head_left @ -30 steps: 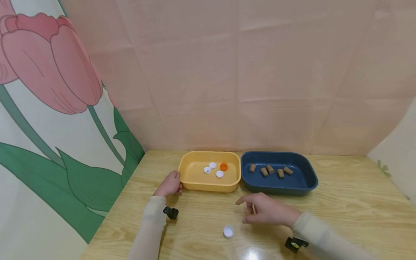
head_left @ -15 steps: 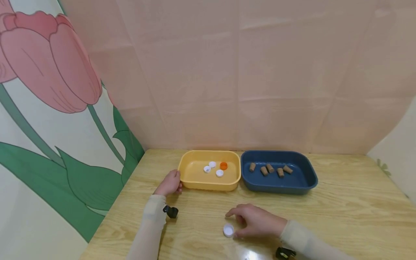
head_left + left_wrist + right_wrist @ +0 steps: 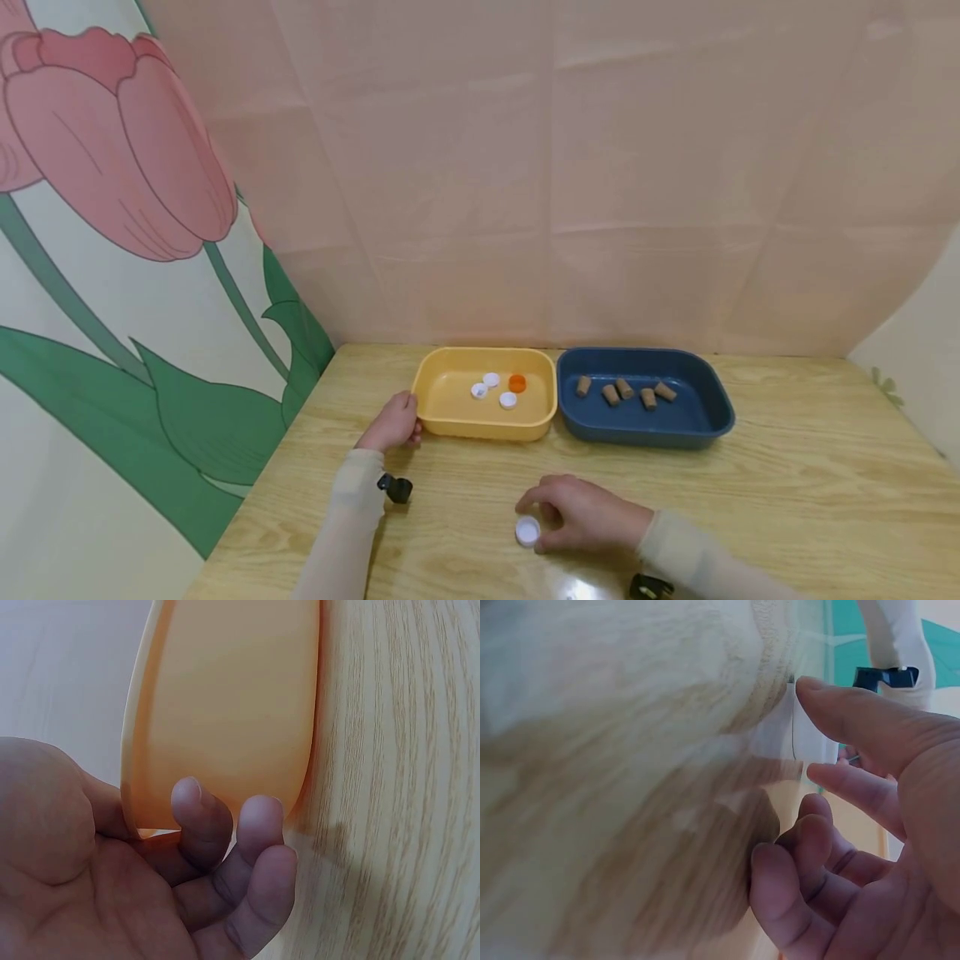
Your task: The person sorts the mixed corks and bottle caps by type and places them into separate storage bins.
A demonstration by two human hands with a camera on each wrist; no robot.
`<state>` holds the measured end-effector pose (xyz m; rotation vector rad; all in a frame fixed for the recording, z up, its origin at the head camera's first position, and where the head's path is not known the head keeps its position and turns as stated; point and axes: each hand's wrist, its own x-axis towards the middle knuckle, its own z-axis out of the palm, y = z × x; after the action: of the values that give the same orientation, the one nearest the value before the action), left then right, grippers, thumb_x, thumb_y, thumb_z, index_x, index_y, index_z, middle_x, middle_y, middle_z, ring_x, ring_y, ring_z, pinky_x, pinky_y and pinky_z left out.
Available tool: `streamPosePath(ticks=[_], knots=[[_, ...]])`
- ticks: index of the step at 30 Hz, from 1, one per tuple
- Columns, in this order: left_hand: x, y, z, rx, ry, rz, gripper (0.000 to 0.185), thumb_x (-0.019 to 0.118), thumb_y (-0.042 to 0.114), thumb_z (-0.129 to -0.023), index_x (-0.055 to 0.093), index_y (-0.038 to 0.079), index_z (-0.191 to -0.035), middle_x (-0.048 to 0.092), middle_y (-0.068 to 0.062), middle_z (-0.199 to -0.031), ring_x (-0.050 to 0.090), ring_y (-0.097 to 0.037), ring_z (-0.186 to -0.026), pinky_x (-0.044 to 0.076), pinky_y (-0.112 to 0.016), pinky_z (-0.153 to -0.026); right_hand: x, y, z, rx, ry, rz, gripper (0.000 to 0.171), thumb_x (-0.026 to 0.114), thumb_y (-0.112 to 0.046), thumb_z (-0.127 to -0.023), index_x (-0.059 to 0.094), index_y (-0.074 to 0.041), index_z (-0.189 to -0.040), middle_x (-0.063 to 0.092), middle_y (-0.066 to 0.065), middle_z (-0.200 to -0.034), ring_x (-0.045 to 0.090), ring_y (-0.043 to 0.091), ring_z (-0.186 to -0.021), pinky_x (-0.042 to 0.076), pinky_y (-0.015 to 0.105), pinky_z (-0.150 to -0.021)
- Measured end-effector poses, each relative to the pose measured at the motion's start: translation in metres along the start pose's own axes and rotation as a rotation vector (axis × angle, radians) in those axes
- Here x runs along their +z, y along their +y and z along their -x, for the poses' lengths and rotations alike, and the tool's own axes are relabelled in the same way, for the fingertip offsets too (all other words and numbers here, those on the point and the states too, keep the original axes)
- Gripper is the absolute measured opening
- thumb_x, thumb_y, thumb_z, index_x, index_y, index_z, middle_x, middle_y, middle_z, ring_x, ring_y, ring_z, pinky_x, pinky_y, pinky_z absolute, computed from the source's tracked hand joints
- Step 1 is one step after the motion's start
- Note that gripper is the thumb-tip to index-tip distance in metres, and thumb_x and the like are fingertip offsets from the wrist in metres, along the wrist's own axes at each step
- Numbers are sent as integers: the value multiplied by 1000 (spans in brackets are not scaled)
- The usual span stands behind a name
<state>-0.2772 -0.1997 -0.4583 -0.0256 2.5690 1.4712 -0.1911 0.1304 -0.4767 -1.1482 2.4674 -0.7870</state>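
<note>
My left hand (image 3: 392,423) grips the left end of the yellow tray (image 3: 480,431), the thumb at its rim and the other fingers curled against the outside wall, as the left wrist view shows. Inside that tray lie several white bottle caps (image 3: 507,401) and an orange bottle cap (image 3: 517,383). On the near part of the table, a white bottle cap (image 3: 527,532) lies with its hollow side up. My right hand (image 3: 588,515) has its thumb and index finger at opposite edges of this cap, pinching it; the remaining fingers (image 3: 780,881) are curled beside the tabletop.
Against the yellow tray's right side stands a dark blue tray (image 3: 697,417) with several corks (image 3: 648,399) in it. Both sit on the wood-grain table (image 3: 810,467), near the pink backdrop (image 3: 480,208). A tulip-patterned wall (image 3: 180,333) slopes along the left.
My right hand has come down and left to the white cap on the table, and its thumb and index finger have closed in around it. The left hand and both trays stay put.
</note>
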Motion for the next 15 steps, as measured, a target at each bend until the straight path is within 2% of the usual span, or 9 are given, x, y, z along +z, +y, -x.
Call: streamPosePath(ticks=[15], knots=[[-1, 1, 0, -6, 0, -9, 39, 23, 23, -111, 52, -4, -111, 49, -4, -69, 55, -18, -57, 54, -32, -58, 2, -2, -2, -12, -12, -10, 31, 80, -35, -84, 71, -26, -113, 54, -15, -83, 49, 0, -74, 43, 20, -65]])
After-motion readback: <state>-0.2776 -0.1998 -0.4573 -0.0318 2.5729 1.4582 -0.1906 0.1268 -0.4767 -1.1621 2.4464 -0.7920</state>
